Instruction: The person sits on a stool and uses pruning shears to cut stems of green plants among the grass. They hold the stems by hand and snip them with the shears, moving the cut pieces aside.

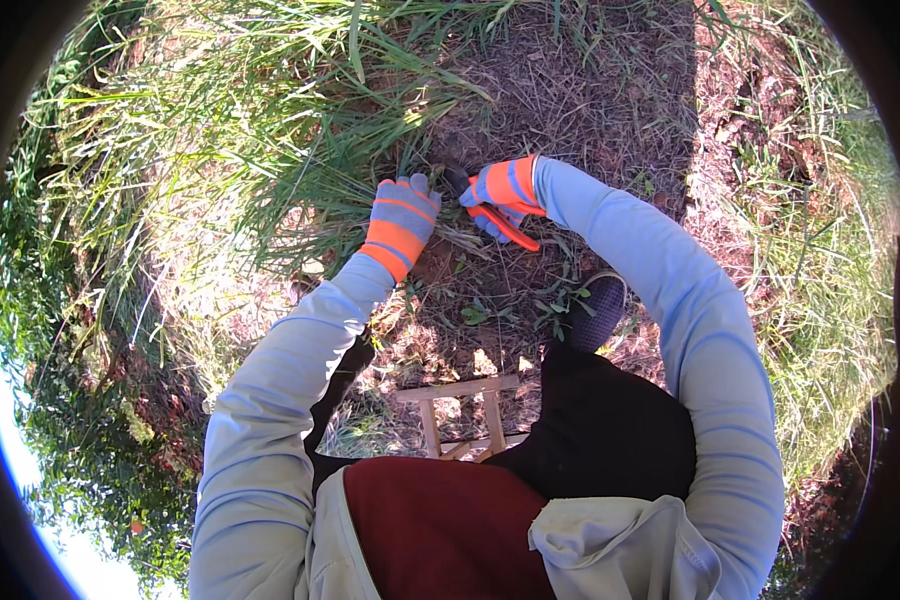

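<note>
My left hand (403, 219), in a grey and orange striped glove, is closed around a clump of long green grass (322, 191) near its base. The blades fan out to the left of the fist. Just to the right, my right hand (499, 193), gloved the same way, grips a hand tool by its orange handle (516, 231). The tool's dark head (456, 178) points at the grass stems beside my left fingertips. Its exact shape is partly hidden by the glove and shade, so I cannot tell whether it touches the stems.
Dry cut grass (570, 97) covers the shaded soil ahead. My shoe (598, 311) stands below my right forearm, beside small leafy weeds (480, 311). A low wooden frame (457, 390) sits between my legs. Leafy bushes (82, 480) line the left side, and taller grass (832, 262) grows at right.
</note>
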Tool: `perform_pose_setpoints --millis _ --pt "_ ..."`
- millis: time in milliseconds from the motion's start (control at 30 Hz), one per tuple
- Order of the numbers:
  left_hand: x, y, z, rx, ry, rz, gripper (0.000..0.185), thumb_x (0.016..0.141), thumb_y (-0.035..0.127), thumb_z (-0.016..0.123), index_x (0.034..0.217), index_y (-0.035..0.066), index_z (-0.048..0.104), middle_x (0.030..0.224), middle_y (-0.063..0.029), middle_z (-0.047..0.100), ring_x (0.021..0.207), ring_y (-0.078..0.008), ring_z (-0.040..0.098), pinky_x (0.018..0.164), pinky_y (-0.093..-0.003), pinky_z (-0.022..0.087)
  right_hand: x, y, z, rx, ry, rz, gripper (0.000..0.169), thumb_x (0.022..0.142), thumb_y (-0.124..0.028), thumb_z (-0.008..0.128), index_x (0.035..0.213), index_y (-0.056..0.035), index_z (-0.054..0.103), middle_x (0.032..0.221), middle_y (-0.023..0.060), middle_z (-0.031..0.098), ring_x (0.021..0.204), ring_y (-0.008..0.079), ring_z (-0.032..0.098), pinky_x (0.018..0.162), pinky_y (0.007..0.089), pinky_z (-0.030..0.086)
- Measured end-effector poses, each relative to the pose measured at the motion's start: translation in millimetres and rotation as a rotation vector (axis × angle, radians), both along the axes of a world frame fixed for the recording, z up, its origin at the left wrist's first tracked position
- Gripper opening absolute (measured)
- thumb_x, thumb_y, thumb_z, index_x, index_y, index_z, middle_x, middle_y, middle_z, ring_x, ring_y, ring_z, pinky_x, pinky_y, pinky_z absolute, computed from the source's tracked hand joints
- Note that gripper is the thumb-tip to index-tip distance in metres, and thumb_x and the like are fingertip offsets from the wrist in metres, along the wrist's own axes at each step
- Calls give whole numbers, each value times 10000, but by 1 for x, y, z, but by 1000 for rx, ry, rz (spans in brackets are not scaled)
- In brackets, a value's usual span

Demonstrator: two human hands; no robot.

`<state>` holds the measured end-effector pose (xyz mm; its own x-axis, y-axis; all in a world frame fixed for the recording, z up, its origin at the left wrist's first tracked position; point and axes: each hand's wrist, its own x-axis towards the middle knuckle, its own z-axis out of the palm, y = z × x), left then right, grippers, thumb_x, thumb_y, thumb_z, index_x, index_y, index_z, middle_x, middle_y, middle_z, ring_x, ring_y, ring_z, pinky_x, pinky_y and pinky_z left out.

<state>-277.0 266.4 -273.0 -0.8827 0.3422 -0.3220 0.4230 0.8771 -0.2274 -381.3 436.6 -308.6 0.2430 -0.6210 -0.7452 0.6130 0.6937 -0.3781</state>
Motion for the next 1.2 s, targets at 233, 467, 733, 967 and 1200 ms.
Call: perform_pose_setpoints --millis 233,467,733,967,1200 --pt "17 -1 6 -20 20 4 323 738 148 521 1059 182 530 795 -34 504 717 -193 542 582 -325 392 26 39 11 34 117 -238 328 843 -337 536 822 -10 512 628 92 554 415 201 516 399 362 443" --pt "20 4 1 -102 -138 235 321 725 141 538 1045 163 556 858 -46 532 770 -202 559 638 -342 417 38 74 21 89 87 -129 324 823 -309 559 911 2 541 775 133 610 643 230 628 581 367 542" --pt "30 -5 4 100 95 89 229 681 168 583 909 185 585 879 -68 540 855 -235 564 754 -380 419 36 55 6 40 118 75 292 831 -258 504 909 19 552 834 143 622 709 241 633 628 398 536" --pt "27 -5 15 19 -164 188 232 701 174 563 927 222 570 833 -56 551 762 -233 592 710 -372 418 14 33 5 -5 79 216 310 824 -245 508 934 42 547 842 156 622 727 274 634 654 426 546" --pt "21 -11 20 0 -172 116 188 725 164 536 899 229 562 791 -44 533 724 -218 585 645 -348 404 11 24 1 -11 136 231 328 836 -328 508 855 -6 565 735 103 610 604 214 622 512 357 532"
